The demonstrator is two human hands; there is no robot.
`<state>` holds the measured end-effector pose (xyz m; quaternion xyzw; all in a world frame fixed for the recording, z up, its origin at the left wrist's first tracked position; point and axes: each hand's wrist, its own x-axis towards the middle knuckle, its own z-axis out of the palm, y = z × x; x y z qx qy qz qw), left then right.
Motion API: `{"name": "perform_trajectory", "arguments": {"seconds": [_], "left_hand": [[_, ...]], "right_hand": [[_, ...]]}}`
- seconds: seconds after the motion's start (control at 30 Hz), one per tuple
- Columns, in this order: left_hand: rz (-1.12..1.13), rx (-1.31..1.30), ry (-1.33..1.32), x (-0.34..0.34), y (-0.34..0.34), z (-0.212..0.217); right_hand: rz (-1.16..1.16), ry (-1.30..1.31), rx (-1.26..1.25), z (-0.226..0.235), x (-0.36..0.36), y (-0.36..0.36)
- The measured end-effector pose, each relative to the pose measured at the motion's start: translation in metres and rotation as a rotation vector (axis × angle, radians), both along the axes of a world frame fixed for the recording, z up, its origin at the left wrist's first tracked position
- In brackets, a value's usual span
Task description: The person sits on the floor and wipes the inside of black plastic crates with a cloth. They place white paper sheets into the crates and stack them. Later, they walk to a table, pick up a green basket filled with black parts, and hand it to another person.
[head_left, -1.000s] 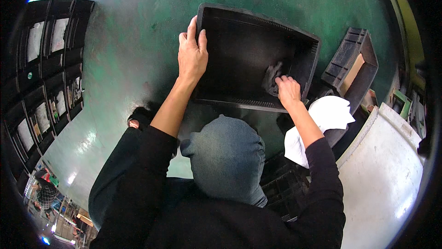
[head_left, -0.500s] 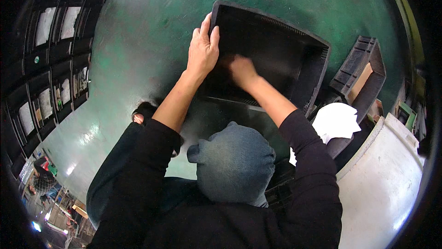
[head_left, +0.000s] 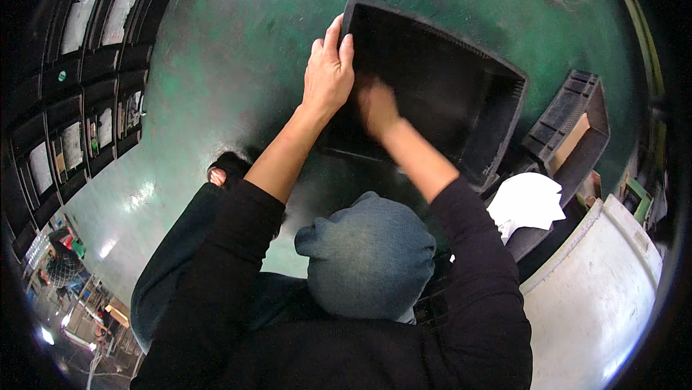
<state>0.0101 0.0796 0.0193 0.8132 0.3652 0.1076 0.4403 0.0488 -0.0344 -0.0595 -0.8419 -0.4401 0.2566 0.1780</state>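
Observation:
A large black plastic crate (head_left: 461,42) is tilted on the green floor in front of me, its open side turned toward me. My left hand (head_left: 328,78) grips the crate's left side at the rim, thumb and fingers on its edge. Inside the crate, close to that left wall, is my right hand (head_left: 378,107). Motion smears its fingers, so whether it holds anything cannot be made out. The crate's dark interior shows no clear contents.
Another black crate (head_left: 537,133) with a brown board in it stands to the right. White paper sheets (head_left: 528,206) lie near my right elbow, beside a large white bin (head_left: 598,289). Stacked black crates (head_left: 97,65) rise at the left. Someone (head_left: 63,267) is far off at lower left.
My right hand has shifted slightly within the crate and is still blurred. My left hand keeps its hold on the rim. The whole view has shifted slightly.

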Motion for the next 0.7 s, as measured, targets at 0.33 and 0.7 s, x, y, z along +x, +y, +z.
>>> {"name": "perform_trajectory", "arguments": {"seconds": [0.33, 0.7], "left_hand": [[-0.014, 0.017, -0.051, -0.003, -0.005, 0.027], [-0.018, 0.015, 0.059, -0.004, -0.013, 0.025]], "right_hand": [[-0.371, -0.427, -0.422, 0.05, 0.067, -0.153], [0.017, -0.25, -0.045, -0.001, 0.003, -0.018]]}}
